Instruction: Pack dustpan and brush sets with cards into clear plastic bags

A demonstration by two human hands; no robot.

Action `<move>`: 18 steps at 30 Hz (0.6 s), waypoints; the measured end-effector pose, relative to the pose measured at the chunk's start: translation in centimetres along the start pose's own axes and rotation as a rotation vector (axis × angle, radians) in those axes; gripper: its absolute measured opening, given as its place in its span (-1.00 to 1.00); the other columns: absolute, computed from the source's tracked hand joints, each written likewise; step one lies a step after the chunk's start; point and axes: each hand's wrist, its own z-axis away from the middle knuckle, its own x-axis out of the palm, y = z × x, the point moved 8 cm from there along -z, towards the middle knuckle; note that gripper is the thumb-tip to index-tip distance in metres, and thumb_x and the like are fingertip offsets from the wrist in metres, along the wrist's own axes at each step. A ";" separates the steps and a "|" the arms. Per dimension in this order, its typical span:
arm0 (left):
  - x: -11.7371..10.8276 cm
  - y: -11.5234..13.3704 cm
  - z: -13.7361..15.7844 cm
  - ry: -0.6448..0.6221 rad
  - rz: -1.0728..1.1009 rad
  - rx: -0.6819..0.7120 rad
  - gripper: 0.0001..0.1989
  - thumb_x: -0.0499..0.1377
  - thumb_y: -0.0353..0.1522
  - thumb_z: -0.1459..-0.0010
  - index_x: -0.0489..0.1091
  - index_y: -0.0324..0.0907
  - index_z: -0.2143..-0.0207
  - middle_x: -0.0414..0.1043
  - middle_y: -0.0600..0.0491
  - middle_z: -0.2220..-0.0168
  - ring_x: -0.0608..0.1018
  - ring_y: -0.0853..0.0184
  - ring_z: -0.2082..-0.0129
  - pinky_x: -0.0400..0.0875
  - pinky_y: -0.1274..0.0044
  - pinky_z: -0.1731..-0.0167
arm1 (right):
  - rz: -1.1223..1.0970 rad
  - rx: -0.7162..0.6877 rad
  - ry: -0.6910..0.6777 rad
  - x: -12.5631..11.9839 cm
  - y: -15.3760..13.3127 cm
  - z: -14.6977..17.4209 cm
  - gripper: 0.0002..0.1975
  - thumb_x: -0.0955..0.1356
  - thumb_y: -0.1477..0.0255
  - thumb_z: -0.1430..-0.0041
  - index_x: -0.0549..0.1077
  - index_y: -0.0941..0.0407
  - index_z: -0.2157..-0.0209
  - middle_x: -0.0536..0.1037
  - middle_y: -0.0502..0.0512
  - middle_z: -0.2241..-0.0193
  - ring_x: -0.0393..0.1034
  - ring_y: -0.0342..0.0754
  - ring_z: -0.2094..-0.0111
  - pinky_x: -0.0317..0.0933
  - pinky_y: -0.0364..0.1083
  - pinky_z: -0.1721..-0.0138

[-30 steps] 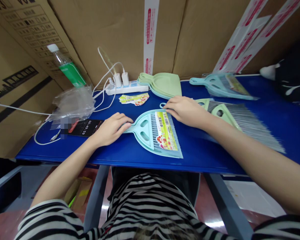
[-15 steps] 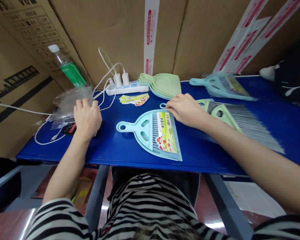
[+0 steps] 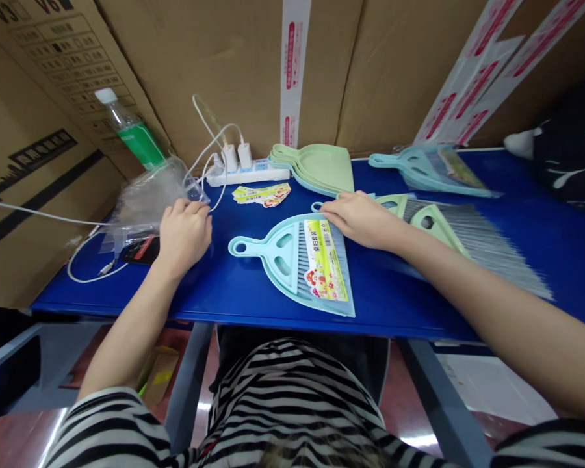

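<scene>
In front of me lies a light blue dustpan (image 3: 246,246) with a matching brush (image 3: 285,250) set in it, handle to the left. A printed yellow-green card (image 3: 325,260) covers part of the grey bristles. My right hand (image 3: 358,220) is closed, fingertips pinching at the dustpan's far rim; the exact contact is partly hidden. Beside those fingertips shows a small blue handle ring (image 3: 316,207). My left hand (image 3: 185,233) has its fingers curled down on the edge of a clear plastic bag (image 3: 143,198), left of the dustpan.
Stacked green and blue dustpans (image 3: 324,168) stand at the back, near loose cards (image 3: 262,194) and a power strip (image 3: 248,172) with cables. To the right are several brushes (image 3: 482,237) and a bagged blue dustpan (image 3: 431,170). A bottle (image 3: 141,143) and phone (image 3: 143,249) are left.
My left hand has moved slightly right and nearer, and the plastic bag has shifted right with it. The dustpan set has turned a little; my right hand stays at its rim.
</scene>
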 end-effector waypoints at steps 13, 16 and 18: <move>0.9 3.7 0.7 -0.123 0.144 0.428 -0.64 -0.05 -0.45 -0.23 0.56 -0.18 0.23 0.62 -0.09 0.17 0.57 0.10 0.11 0.44 0.27 0.11 | -0.073 -0.037 -0.011 0.8 0.0 -0.5 -0.74 0.15 0.67 -0.18 0.41 0.16 0.37 0.54 0.27 0.35 0.40 0.08 0.29 0.15 -0.05 0.28; 1.0 4.1 1.0 -0.154 0.215 0.463 -0.67 -0.05 -0.46 -0.21 0.52 -0.17 0.21 0.61 -0.07 0.18 0.59 0.14 0.15 0.44 0.32 0.12 | -0.128 -0.061 0.013 0.9 0.1 -0.4 -0.73 0.17 0.70 -0.12 0.42 0.16 0.31 0.55 0.25 0.32 0.42 0.08 0.26 0.17 -0.07 0.26; 0.9 4.0 1.0 -0.157 0.246 0.445 -0.68 -0.04 -0.44 -0.22 0.48 -0.18 0.13 0.60 -0.07 0.20 0.60 0.17 0.20 0.45 0.35 0.14 | -0.159 -0.075 0.017 0.8 0.1 -0.3 -0.70 0.18 0.72 -0.09 0.42 0.15 0.25 0.55 0.23 0.28 0.42 0.07 0.23 0.17 -0.08 0.25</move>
